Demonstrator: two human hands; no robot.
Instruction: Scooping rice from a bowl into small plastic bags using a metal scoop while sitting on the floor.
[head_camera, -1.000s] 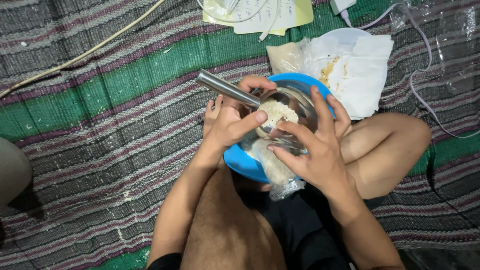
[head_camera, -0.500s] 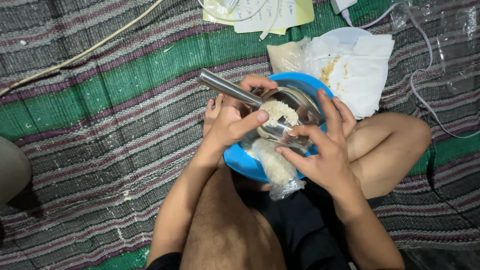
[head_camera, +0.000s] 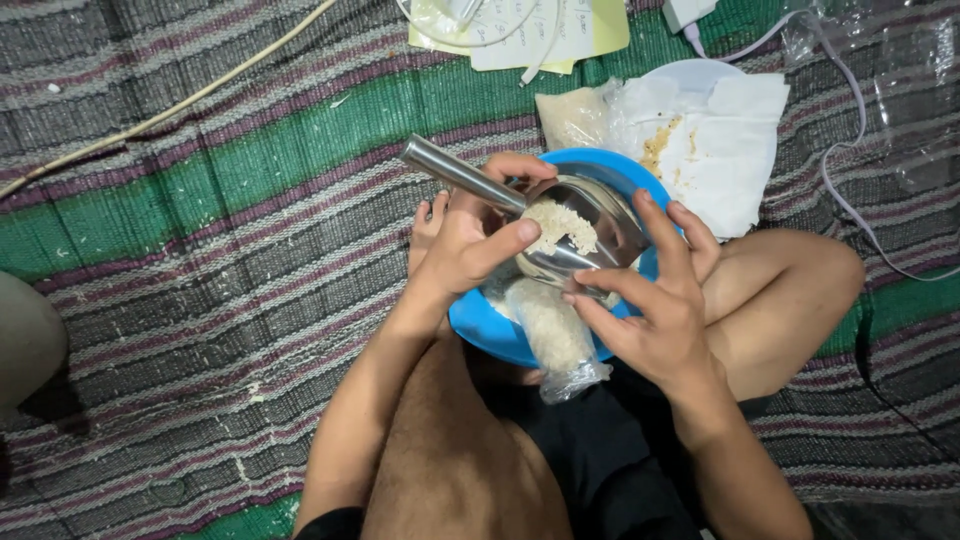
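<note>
I sit cross-legged with a blue bowl (head_camera: 500, 335) in my lap. My left hand (head_camera: 465, 240) grips a steel scoop (head_camera: 570, 225) by its handle; the scoop holds pale grains and tilts over a clear plastic bag (head_camera: 555, 335) partly filled with the same grains. My right hand (head_camera: 650, 305) rests on the scoop's front lip and the bag's mouth, fingers spread around them. The bag lies across the bowl's rim toward my body.
A striped green, grey and purple mat (head_camera: 230, 200) covers the floor. Behind the bowl lie a white plate with paper (head_camera: 720, 130), a small bag of grains (head_camera: 575, 115), papers (head_camera: 530, 30), white cables (head_camera: 850, 190) and clear plastic (head_camera: 890, 60). A cord (head_camera: 170, 105) runs at left.
My right hand slid down from the bowl's far rim to the scoop's lip and the bag's mouth. The scoop has tipped slightly toward the bag.
</note>
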